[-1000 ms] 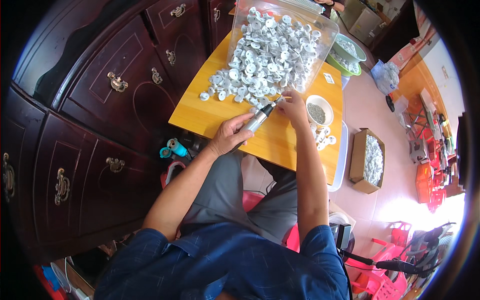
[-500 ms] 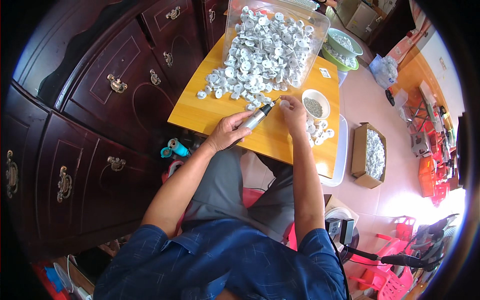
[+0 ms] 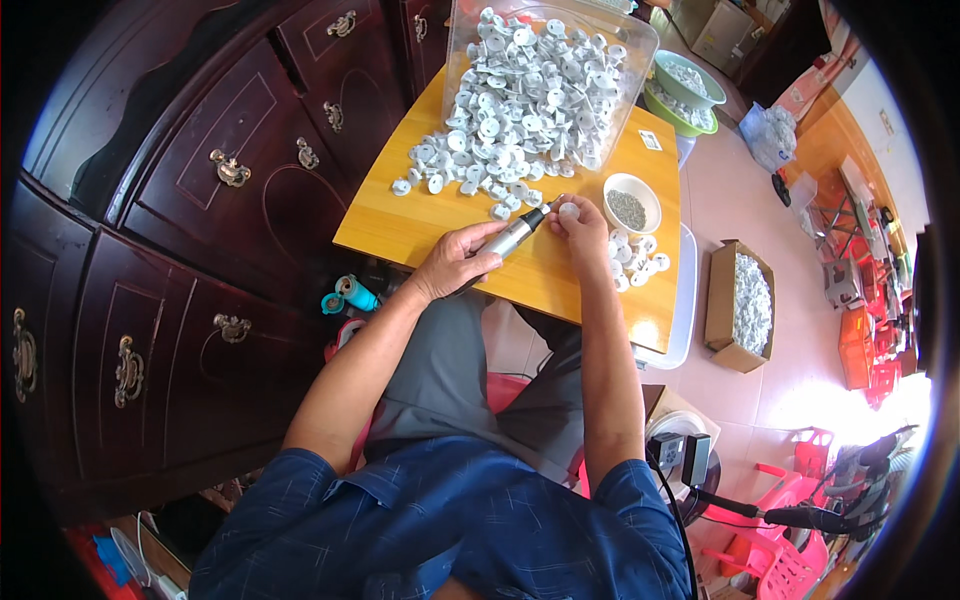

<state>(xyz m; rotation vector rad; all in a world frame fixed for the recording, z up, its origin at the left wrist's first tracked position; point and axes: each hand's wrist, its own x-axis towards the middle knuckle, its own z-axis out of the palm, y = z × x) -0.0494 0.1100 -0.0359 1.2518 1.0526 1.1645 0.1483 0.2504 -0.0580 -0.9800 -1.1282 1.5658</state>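
Note:
My left hand (image 3: 456, 262) is closed round the silver body of an electric screwdriver (image 3: 512, 238), whose black nose points up and to the right. Just past its tip, my right hand (image 3: 584, 232) pinches a small round white plastic part (image 3: 570, 211). The screwdriver's tip is close to that part; whether they touch I cannot tell. Beside my right hand stands a white bowl (image 3: 651, 190) of tiny metal screws. Several white plastic parts (image 3: 630, 262) lie loose below the bowl. A large heap of like parts (image 3: 530, 100) spills from a clear plastic bin (image 3: 633, 80) across the wooden table (image 3: 395, 222).
Dark wooden drawers (image 3: 200, 200) line the left side. Green basins (image 3: 700, 85) filled with white parts stand beyond the table's right corner. On the floor to the right is a cardboard box (image 3: 721, 300) of white pieces, and pink plastic chairs (image 3: 785, 570) stand lower right.
My right hand has drawn slightly down, and its fingers have curled further round the white part, which now shows more fully. The left hand and screwdriver are almost where they were.

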